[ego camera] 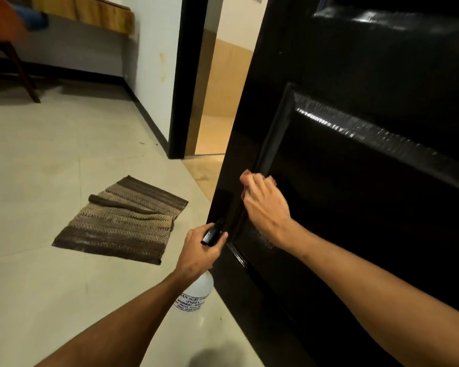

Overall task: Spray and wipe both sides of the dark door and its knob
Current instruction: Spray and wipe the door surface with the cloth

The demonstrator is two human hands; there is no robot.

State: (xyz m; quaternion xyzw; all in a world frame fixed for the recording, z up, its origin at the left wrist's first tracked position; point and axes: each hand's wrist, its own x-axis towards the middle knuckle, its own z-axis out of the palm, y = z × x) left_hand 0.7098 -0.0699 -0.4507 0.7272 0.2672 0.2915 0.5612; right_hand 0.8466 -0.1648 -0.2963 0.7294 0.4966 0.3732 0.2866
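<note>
the light is dim and warm overall. the brightest patch is the tiled room past the frame [186, 75], glowing yellow-orange. the floor [37, 181] has a soft, pale sheen. the glossy door [355, 181] is nearly black, its detail lost except for streaky white glare along the panel ridges. a vague dark shadow sits on the floor at the bottom edge. the wide lens bends the door and frame, leaning them hard. the chair [8, 35] at top left is smeared and soft. the right hand [265, 205] and its cloth [245, 177] are slightly blurred. the left hand [199, 250], the bottle [196, 290] label and the mat [122, 221] weave read fairly clear.
</note>
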